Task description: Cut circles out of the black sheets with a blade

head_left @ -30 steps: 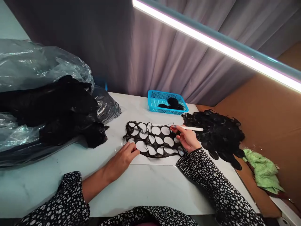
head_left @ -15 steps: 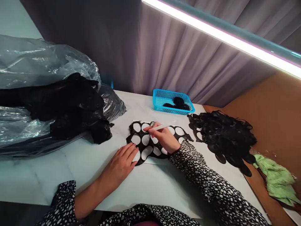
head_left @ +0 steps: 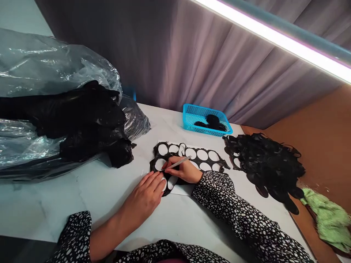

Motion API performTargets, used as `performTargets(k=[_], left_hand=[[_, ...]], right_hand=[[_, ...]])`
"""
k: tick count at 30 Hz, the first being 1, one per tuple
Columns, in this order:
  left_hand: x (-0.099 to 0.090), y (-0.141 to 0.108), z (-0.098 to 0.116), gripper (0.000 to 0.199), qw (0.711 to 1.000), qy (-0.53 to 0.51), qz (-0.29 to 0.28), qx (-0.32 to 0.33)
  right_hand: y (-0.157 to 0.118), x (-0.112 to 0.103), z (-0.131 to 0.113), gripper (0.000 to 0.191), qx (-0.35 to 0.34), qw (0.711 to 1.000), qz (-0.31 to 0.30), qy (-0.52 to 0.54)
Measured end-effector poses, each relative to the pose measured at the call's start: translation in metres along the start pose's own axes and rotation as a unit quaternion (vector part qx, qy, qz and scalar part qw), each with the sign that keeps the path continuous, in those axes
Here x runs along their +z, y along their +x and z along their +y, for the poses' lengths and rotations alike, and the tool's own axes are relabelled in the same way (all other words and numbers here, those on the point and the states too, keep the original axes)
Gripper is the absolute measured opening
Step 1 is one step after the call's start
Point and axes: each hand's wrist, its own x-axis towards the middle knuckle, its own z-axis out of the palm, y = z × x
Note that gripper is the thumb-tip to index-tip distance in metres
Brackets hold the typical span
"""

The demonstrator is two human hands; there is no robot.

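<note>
A black sheet [head_left: 208, 161] with rows of round cut-outs lies flat on a white board [head_left: 181, 190], which shows through the holes. My left hand [head_left: 146, 190] rests with fingers stretched out at the sheet's lower left corner, fingertips touching it. Pinched in my right hand [head_left: 188, 171] is a thin, pale, stick-like tool [head_left: 179, 162]. Its lower end points at the left part of the sheet, by the middle row of holes; the very tip is hard to make out. My right hand hides part of the sheet.
Behind the sheet stands a blue mesh basket [head_left: 189, 128] with several black discs [head_left: 212, 119]. To the right lies a heap of black scraps [head_left: 271, 160], beyond it a green cloth [head_left: 329, 215]. A clear plastic bag [head_left: 68, 65] with black material [head_left: 90, 120] fills the left.
My right hand has moved down and a little left over the sheet with the tool, uncovering top-row holes. My left hand stays at the corner. The view has shifted slightly.
</note>
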Motion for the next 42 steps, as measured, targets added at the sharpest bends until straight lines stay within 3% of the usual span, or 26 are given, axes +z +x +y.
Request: performTargets(k=[8,10,13,15,16,18,20,22,24,26,28,30,33,36,39,40,42], left_hand=[[0.0,-0.002,-0.001,0.031,0.999,-0.048,0.017,-0.009],[-0.001,-0.002,-0.002,0.031,0.998,-0.057,0.02,-0.014],[-0.003,0.0,-0.003,0.029,0.997,-0.071,0.013,-0.016],[-0.003,0.001,-0.006,0.029,0.997,-0.069,0.017,-0.007],[-0.002,0.001,-0.008,0.03,0.997,-0.067,0.023,0.0],[0.002,-0.001,-0.013,0.031,0.997,-0.062,0.041,0.016],[0.006,-0.002,-0.02,0.031,0.996,-0.06,0.056,0.038],[0.005,0.001,-0.028,0.032,0.994,-0.065,0.064,0.056],[-0.002,0.01,-0.035,0.03,0.993,-0.081,0.064,0.058],[-0.014,0.027,-0.034,0.025,0.991,-0.108,0.073,0.04],[-0.028,0.05,-0.024,0.023,0.985,-0.157,0.074,0.013],[-0.037,0.074,-0.004,0.029,0.97,-0.24,0.034,-0.008],[-0.037,0.102,0.034,0.054,0.906,-0.407,-0.114,0.018],[-0.028,0.118,0.068,0.072,0.767,-0.581,-0.27,0.03],[-0.021,0.13,0.09,0.069,0.632,-0.685,-0.36,-0.038],[-0.02,0.135,0.095,0.063,0.608,-0.7,-0.369,-0.066],[-0.017,0.145,0.099,0.049,0.597,-0.715,-0.343,-0.121]], right_hand=[[0.002,0.001,-0.003,0.014,-0.067,0.99,-0.006,-0.124],[0.0,0.005,-0.003,0.015,-0.092,0.975,-0.023,-0.201],[0.001,0.013,-0.003,0.022,-0.152,0.927,-0.064,-0.338],[0.004,0.007,-0.001,0.023,-0.168,0.911,-0.029,-0.375],[0.005,-0.003,0.0,0.023,-0.155,0.914,0.034,-0.373],[0.0,-0.038,0.001,0.023,-0.086,0.91,0.234,-0.331],[-0.021,-0.087,0.0,0.022,0.01,0.86,0.446,-0.249],[-0.059,-0.131,-0.005,0.023,0.08,0.806,0.565,-0.158],[-0.105,-0.156,-0.014,0.027,0.139,0.791,0.594,-0.053],[-0.145,-0.155,-0.024,0.033,0.182,0.795,0.573,0.077],[-0.17,-0.132,-0.034,0.035,0.209,0.804,0.515,0.209],[-0.179,-0.097,-0.044,0.034,0.224,0.814,0.427,0.325],[-0.176,-0.045,-0.058,0.037,0.23,0.806,0.28,0.469],[-0.174,-0.015,-0.071,0.036,0.198,0.793,0.166,0.552],[-0.178,-0.015,-0.077,0.033,0.167,0.792,0.108,0.577],[-0.181,-0.019,-0.077,0.033,0.158,0.794,0.104,0.578],[-0.187,-0.033,-0.074,0.035,0.146,0.8,0.127,0.568]])
